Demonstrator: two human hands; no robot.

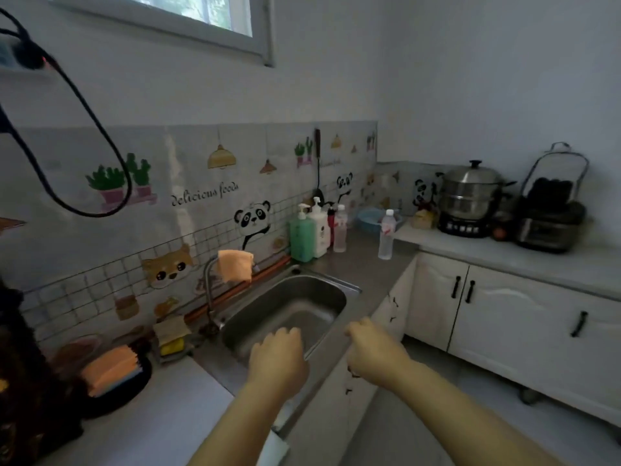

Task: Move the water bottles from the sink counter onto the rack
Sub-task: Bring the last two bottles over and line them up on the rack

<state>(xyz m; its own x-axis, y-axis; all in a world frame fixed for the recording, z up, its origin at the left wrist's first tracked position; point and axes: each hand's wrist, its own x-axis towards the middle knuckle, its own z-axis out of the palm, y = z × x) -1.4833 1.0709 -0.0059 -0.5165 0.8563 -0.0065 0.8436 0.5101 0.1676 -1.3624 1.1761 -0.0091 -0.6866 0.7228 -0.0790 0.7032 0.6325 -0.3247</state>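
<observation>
Both the left hand and the right hand hang empty and loosely curled low in the frame, far from the water bottle at middle right, so a rushed reach could tip it.

Just beyond my hands the sink is brushed steel, dull-shiny. Further off, a clear plastic water bottle stands on the matt grey bench. Soft orange cloth drapes the metal tap. The steamer pot gleams, polished metal.
</observation>
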